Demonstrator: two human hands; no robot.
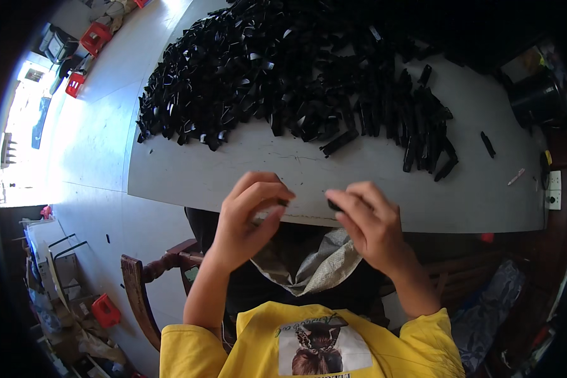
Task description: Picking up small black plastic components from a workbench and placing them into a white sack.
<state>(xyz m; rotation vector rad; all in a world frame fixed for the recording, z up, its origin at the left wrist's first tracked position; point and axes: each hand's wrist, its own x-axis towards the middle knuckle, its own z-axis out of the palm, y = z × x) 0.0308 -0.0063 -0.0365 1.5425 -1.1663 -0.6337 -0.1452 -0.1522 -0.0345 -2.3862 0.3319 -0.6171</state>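
Note:
My left hand [249, 211] is closed in a pinch above the table's front edge. A small dark piece [283, 202] shows between its thumb and fingers. Across a short gap, my right hand [373, 222] pinches a small black piece [334, 205], mostly covered by the fingers. What kind of part either piece is does not show. Beyond the hands, a big heap of small black plastic parts [233, 82] covers the far left and middle of the grey table [195, 173]. Longer black strip-like parts [416, 126] lie bunched at its right.
A grey woven sack [312, 271] hangs below the table edge, over my lap. One black strip [487, 145] and a pale pen-like stick [516, 176] lie at the table's right. A wooden chair [146, 277] stands at left, and a red stool [106, 310] is on the floor.

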